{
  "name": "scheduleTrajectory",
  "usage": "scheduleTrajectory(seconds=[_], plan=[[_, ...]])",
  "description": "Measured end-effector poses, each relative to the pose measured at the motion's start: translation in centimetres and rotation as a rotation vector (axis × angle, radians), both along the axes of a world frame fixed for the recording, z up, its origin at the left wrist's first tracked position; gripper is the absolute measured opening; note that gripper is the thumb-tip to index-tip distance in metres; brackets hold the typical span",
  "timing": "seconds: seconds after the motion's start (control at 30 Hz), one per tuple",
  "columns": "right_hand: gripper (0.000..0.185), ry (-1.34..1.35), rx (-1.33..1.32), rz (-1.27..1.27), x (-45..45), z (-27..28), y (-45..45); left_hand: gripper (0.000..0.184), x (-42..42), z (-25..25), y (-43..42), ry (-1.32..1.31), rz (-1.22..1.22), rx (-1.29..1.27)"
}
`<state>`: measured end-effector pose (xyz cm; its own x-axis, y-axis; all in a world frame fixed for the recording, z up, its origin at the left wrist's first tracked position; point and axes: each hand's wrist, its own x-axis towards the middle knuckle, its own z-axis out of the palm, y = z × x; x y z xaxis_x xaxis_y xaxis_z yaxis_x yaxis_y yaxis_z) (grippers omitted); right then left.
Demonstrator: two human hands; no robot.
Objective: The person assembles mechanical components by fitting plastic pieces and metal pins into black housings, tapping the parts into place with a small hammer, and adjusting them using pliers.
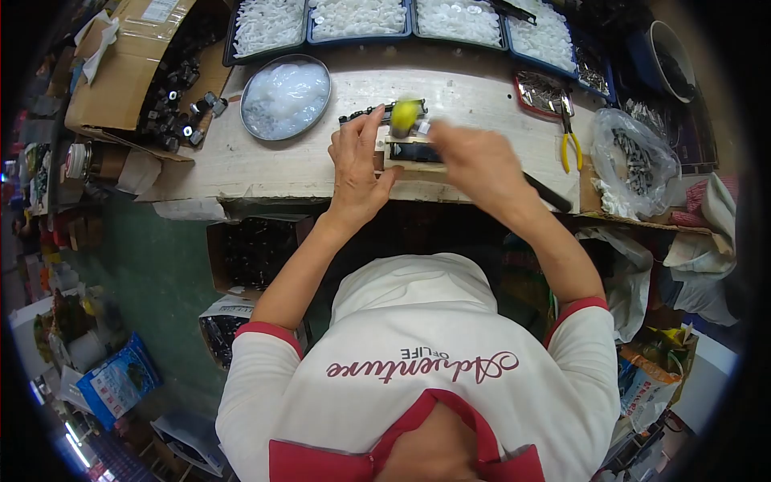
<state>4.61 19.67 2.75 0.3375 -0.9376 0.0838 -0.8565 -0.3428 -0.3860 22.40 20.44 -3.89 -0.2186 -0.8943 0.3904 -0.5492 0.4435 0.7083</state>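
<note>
Head view: at twelve o'clock, the left hand [357,165] touches a wooden block [416,166] holding a black part [413,152]; whether clamped, I cannot tell. The blurred right hand [480,166] grips a yellow-headed mallet [405,118].

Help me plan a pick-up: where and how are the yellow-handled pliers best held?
Probably around both yellow handles, from the worker's side, with the right hand once free. They point toward the worker and stand slightly apart, while the working end lies by the red tray, so gripping here should leave its contents undisturbed.
</note>
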Motion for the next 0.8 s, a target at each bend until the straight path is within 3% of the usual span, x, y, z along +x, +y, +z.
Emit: scheduleTrajectory(seconds=[0.03,0.2,0.3,0.37,0.5,0.63,0.8], plan=[[0.018,0.064,0.030,0.092,0.2,-0.7,0.3,0.085,0.2,0.1,0.2,0.010,-0.001,0.042],[0.015,0.001,-0.131,0.088,-0.3,0.4,2.3,0.086,1.6,1.2,0.5,0.068,-0.001,0.122],[0.019,0.210,-0.100,0.160,-1.7,-1.1,2.7,0.085,1.2,1.2,0.0,0.077,-0.049,0.146],[0.010,-0.033,-0.270,0.093,-2.9,-1.3,2.4,0.085,0.8,1.6,0.1,0.002,-0.039,0.129],[0.011,-0.165,-0.348,-0.031,-4.3,-1.6,2.2,0.084,-0.4,1.4,-0.1,-0.015,-0.069,0.151],[0.015,0.095,-0.106,-0.049,-4.3,-1.4,1.5,0.082,-2.2,1.9,-0.5,-0.045,-0.121,0.098],[0.018,-0.028,-0.285,-0.269,-7.9,-3.2,1.6,0.063,-3.9,1.6,-1.1,-0.167,-0.210,-0.046]])
